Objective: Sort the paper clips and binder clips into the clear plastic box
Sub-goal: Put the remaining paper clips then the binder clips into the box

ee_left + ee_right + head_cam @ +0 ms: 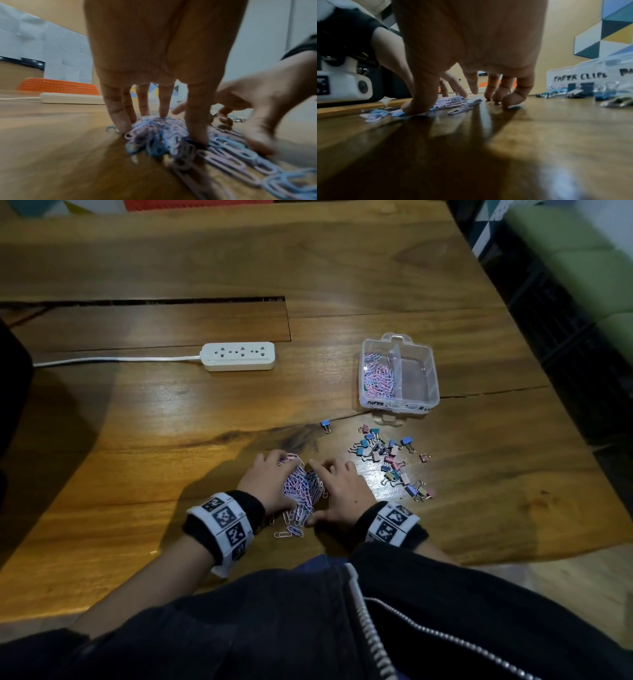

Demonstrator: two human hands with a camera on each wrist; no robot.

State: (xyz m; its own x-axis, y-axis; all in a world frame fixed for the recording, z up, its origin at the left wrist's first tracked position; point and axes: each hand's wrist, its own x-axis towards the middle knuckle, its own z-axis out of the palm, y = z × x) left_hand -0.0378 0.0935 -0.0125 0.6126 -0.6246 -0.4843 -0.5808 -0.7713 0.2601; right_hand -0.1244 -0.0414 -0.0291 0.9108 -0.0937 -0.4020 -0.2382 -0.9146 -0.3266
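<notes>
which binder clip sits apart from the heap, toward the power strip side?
The lone blue binder clip: alone left of the binder clip heap, just below the clear plastic box.

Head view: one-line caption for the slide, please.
Left hand and right hand rake a paper clip pile together; binder clips lie scattered before the half-filled clear plastic box.

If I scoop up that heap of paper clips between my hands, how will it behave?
The paper clip pile is loose and interlocked, so it would probably lift in clumps with strays dropping, like those already near the table edge. The polished wood looks slick, so clips likely slide easily when the left hand and right hand push inward.
</notes>
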